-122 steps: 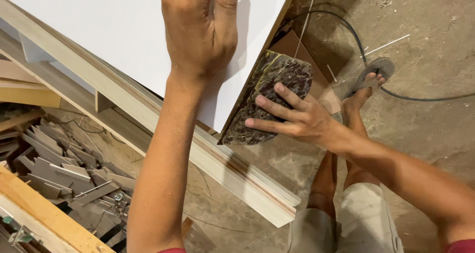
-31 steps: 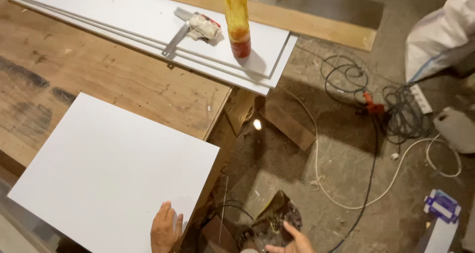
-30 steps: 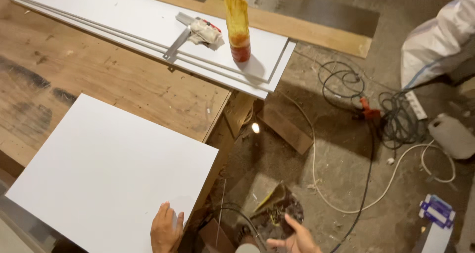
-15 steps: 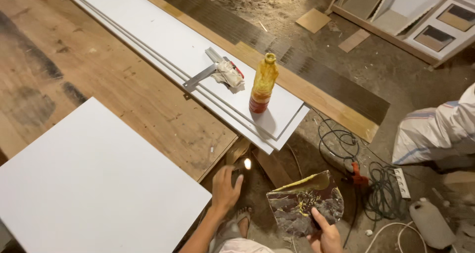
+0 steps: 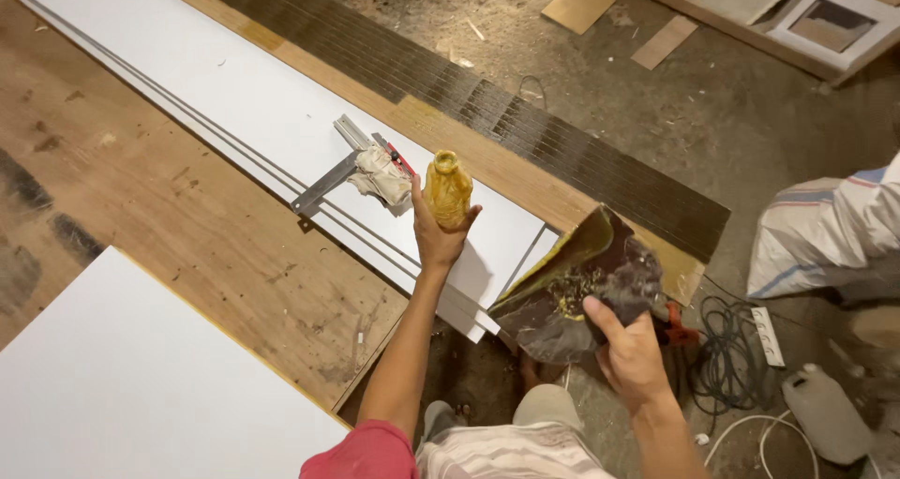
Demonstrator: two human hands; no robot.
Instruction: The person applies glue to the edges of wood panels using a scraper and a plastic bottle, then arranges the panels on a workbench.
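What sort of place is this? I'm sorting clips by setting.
Most likely a carpentry workshop: white boards lie on a wooden workbench, a metal square rests on them, and sawdust and offcuts litter the floor.

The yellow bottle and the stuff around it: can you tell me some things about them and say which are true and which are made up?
1. The left hand grips the yellow bottle. True.
2. The bottle lies flat on the floor. False: it stands upright on the long white boards.
3. The right hand holds a dark, stained slab. True.
4. A metal square and a crumpled rag sit right beside the bottle. True.
5. The coiled black cable lies on the workbench. False: it lies on the floor, by a white power strip.
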